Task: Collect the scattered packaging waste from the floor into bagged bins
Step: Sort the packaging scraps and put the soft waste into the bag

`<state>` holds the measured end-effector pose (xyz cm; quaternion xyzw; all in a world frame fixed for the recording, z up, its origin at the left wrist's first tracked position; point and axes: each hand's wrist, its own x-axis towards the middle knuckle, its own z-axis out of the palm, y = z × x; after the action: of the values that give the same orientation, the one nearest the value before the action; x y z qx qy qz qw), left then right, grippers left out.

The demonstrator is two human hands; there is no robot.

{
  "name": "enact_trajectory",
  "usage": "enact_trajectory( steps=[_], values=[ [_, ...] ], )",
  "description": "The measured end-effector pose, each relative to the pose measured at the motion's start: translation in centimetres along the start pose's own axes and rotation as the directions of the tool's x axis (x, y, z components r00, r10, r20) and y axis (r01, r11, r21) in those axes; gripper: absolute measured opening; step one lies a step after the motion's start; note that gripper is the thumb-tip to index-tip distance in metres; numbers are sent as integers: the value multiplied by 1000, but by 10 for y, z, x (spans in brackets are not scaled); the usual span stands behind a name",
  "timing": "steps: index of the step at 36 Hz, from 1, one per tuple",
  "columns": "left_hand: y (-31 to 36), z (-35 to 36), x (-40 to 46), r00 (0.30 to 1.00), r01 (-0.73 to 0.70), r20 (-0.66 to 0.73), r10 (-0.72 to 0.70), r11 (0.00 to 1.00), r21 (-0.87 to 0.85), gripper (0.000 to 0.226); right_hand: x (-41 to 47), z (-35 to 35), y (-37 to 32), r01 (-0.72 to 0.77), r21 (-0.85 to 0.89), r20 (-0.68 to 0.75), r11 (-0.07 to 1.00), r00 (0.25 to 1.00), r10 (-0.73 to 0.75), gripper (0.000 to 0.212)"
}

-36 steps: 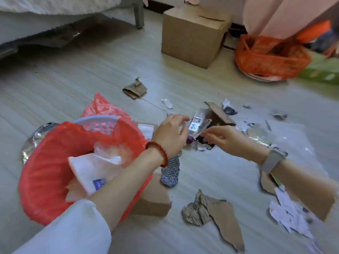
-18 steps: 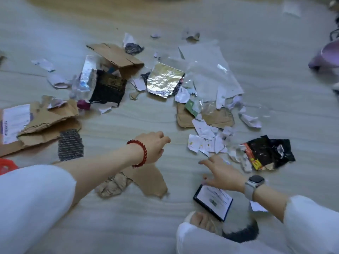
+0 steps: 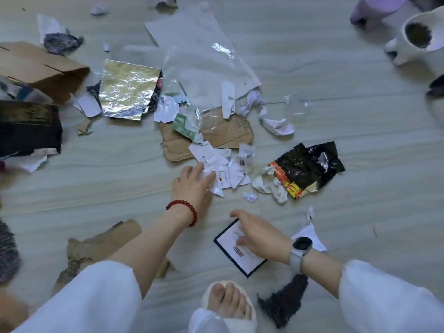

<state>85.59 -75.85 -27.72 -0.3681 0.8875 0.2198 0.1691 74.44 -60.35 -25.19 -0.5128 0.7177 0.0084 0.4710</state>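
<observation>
Fingers [image 3: 204,175] of the left hand [image 3: 192,186] lay straight on white paper scraps [image 3: 223,164]. The right hand [image 3: 258,233] hid part of a dark-edged card [image 3: 230,246], fingers relaxed. A white slipper [image 3: 418,37] far right was cut off, contents unclear.

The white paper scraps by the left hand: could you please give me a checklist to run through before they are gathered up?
1. Left hand touches the white paper scraps: ok.
2. Scraps gripped: not ok, the fingers lie on them.
3. Right hand free to help: not ok, it rests on the dark-bordered card.
4. Bagged bin in view for the drop: not ok, none is visible.
5. Black snack wrapper apart from the scraps: ok.
</observation>
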Motion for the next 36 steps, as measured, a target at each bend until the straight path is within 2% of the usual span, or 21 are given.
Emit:
enact_trajectory(
  steps=[2,4,8,11,14,18,20,22,26,30,33,36],
  values=[
    [-1,3,-1,998,-11,-69,7,998,-59,39,-2,-15,4,8,61,-58,998,998,-5,57],
    [-4,7,-3,993,-10,-116,-9,987,-158,41,-2,-31,8,43,50,-137,998,990,-36,49],
    [-8,6,-2,997,32,-61,-51,960,-277,59,10,-62,14,149,-74,-273,986,948,-164,24],
    [-12,8,-4,998,20,-53,-36,962,-271,40,27,-75,15,223,-245,-366,944,880,-303,16],
    [-19,12,-10,991,-1,-128,-35,962,-272,18,49,-82,8,180,-380,-318,907,896,-311,19],
    [-30,8,-10,970,20,-227,-92,954,-300,8,74,-75,2,99,-379,-139,920,977,-163,27],
    [-37,4,-7,951,-33,-305,-47,967,-253,6,76,-66,0,92,-400,-137,912,978,-158,28],
    [-42,-2,-1,941,-77,-338,22,986,-148,15,74,-59,-1,101,-427,-199,899,959,-202,27],
    [-39,-21,17,942,-176,-281,181,983,43,24,70,-47,-2,123,-431,-298,894,915,-270,31],
    [-24,-35,38,937,-317,-83,339,927,199,15,69,-39,5,131,-382,-353,915,894,-276,32],
    [-16,-36,52,918,-395,93,386,864,313,28,66,-37,12,147,-338,-364,930,891,-273,31],
    [-11,-33,55,909,-414,91,407,853,318,29,55,-42,15,158,-271,-355,950,901,-251,23]
  ],
)
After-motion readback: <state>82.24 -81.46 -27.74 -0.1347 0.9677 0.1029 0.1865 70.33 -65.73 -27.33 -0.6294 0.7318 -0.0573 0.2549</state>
